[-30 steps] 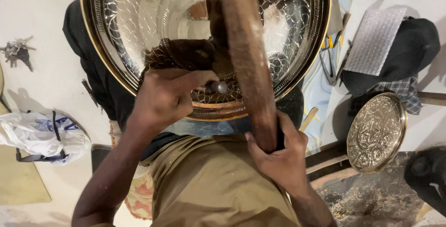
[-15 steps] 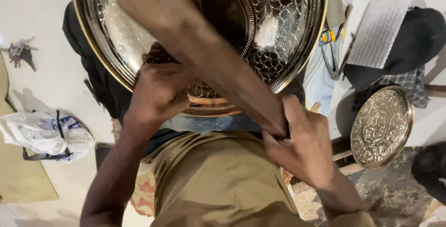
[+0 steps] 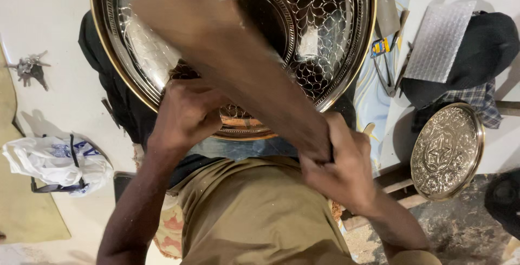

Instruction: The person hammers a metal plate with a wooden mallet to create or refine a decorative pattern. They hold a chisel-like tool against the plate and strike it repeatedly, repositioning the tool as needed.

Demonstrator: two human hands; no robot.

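My right hand (image 3: 338, 159), low and right of centre, is closed tight around the bottom end of a long brown wooden mallet (image 3: 233, 64). The mallet is smeared with motion blur, so its head is hard to make out; its long axis runs diagonally from my fist up toward the upper left of the frame. It hides much of the large round engraved silver-coloured metal tray with a golden rim (image 3: 325, 26), whose top is cut off by the frame edge. My left hand (image 3: 187, 116) is curled at the tray's lower rim; I cannot tell what its fingers grip.
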